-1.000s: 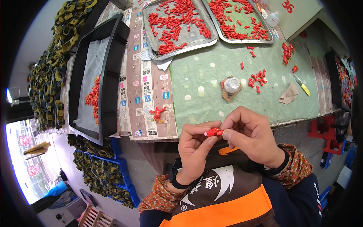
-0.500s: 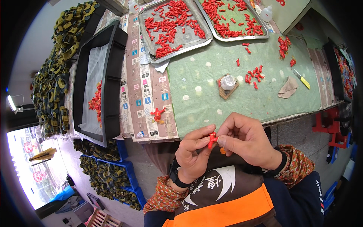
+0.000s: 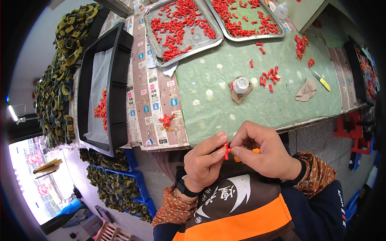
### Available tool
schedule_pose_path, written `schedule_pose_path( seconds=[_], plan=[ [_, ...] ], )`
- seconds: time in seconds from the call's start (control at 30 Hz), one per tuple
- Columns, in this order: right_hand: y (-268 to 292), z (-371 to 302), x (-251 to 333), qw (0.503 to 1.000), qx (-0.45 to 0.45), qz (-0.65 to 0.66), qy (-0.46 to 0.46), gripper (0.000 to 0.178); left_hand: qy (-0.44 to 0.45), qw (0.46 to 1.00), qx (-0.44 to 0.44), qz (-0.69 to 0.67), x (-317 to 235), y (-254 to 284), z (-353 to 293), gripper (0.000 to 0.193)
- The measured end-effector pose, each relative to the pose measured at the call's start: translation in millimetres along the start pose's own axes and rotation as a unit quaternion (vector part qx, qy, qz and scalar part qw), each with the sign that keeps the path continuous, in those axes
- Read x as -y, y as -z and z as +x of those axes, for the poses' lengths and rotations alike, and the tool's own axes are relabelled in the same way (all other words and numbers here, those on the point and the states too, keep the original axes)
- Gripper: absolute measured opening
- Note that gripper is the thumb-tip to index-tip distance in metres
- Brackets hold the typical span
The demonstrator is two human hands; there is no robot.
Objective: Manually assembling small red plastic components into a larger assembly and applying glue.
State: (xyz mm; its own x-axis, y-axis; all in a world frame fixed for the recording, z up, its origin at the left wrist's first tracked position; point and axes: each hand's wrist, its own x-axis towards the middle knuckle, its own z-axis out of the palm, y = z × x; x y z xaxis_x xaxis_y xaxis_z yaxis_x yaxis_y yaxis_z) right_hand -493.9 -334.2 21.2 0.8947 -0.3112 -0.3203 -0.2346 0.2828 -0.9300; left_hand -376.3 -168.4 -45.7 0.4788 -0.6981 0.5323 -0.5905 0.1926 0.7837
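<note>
Just off the table's near edge, a small red plastic figure point(image 3: 226, 151) is pinched between both hands. My left hand point(image 3: 204, 160) grips it with thumb and fingers from the left. From the right, my right hand point(image 3: 263, 152) holds it at its side by thumb and forefinger; part of the figure is hidden by the fingertips. Ahead on the green cloth point(image 3: 209, 124) stands a clear jar point(image 3: 241, 85) on a piece of brown cardboard point(image 3: 243, 97). Several small red parts point(image 3: 270, 76) lie right of the jar. A red figure point(image 3: 166, 121) rests on the patterned covering to the left.
Two metal trays point(image 3: 219, 40) of red parts stand at the back. A black bin point(image 3: 120, 86) at left holds red pieces. To the right lie a yellow-handled knife point(image 3: 323, 82) and a beige cloth point(image 3: 306, 90). Green-and-black toy parts point(image 3: 60, 96) are heaped far left.
Both hands keep hold of the small red figure; the left has shifted slightly left and its fingers have turned a little around the figure. The view has shifted slightly.
</note>
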Motion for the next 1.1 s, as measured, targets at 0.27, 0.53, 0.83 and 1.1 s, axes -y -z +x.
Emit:
schedule_pose_path(
  seconds=[0.27,0.53,0.83,1.1],
  plan=[
    [3,0,4,0.999,0.014,0.003,-0.038,0.01,-0.096,0.99,0.041,0.097,1,12,12,0.032],
    [2,0,-4,0.994,0.0,-0.092,0.065,0.011,-0.046,0.995,0.039,0.075,-3,6,9,0.031],
    [6,2,-6,0.997,0.018,-0.072,0.011,0.009,-0.073,0.99,0.042,0.111,-2,8,9,0.024],
    [6,3,-17,0.998,0.031,-0.055,0.017,0.01,-0.097,0.986,0.059,0.123,-1,8,9,0.02]
  ],
)
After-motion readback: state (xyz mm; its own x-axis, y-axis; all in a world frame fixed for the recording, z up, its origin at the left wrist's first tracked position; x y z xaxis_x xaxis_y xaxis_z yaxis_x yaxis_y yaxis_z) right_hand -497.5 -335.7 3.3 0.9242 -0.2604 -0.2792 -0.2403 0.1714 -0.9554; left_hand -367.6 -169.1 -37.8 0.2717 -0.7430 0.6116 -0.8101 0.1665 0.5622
